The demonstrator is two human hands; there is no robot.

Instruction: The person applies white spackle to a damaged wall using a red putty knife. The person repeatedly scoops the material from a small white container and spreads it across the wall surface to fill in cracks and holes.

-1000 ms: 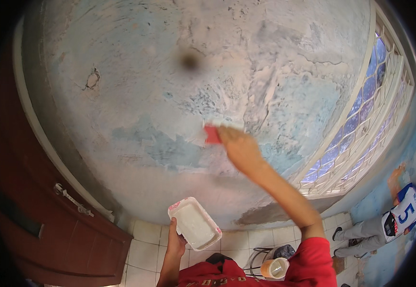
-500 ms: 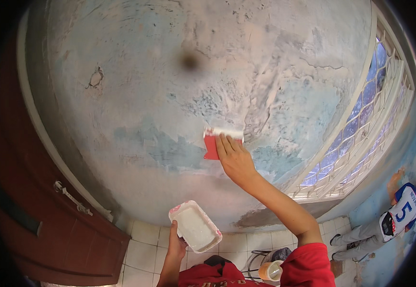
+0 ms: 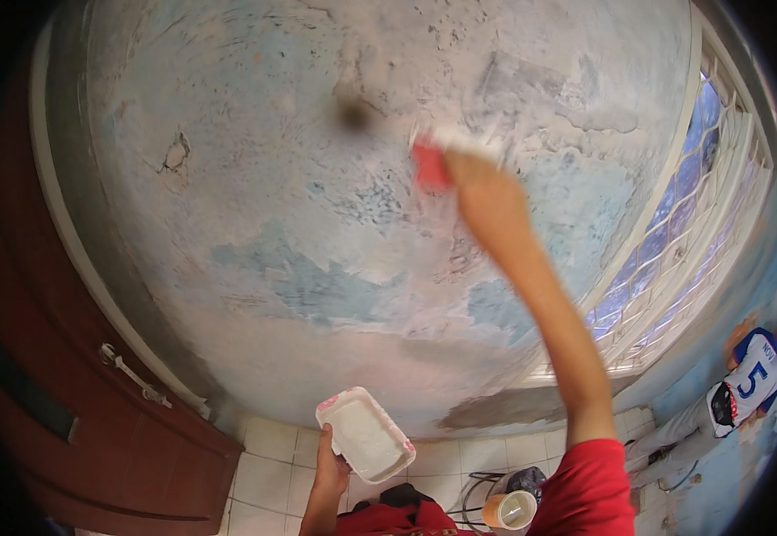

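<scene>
Head view. Right hand (image 3: 488,195) up at the patchy blue, grey and pinkish plaster wall (image 3: 227,295), clamped on a flat red scraper (image 3: 431,170) with a pale upper edge; motion blur, so cannot tell whether that edge touches the plaster. Scraper sits right of the wall's middle, high. To its left, a long run of wall as far as the pale door frame (image 3: 67,214) and brown panelled door (image 3: 129,447); to its right, a shorter run, ending at the window with white metal grille (image 3: 665,259). Left hand (image 3: 333,466) low, closed on the left side of a shallow white rectangular tray (image 3: 327,409) with pink-marked rim, held tilted, well apart from the scraper. Below: pale floor tiles (image 3: 268,460); orange-sided bucket (image 3: 493,511) near the right sleeve, black cable beside it. Co-worker (image 3: 750,384) far right, well apart.
</scene>
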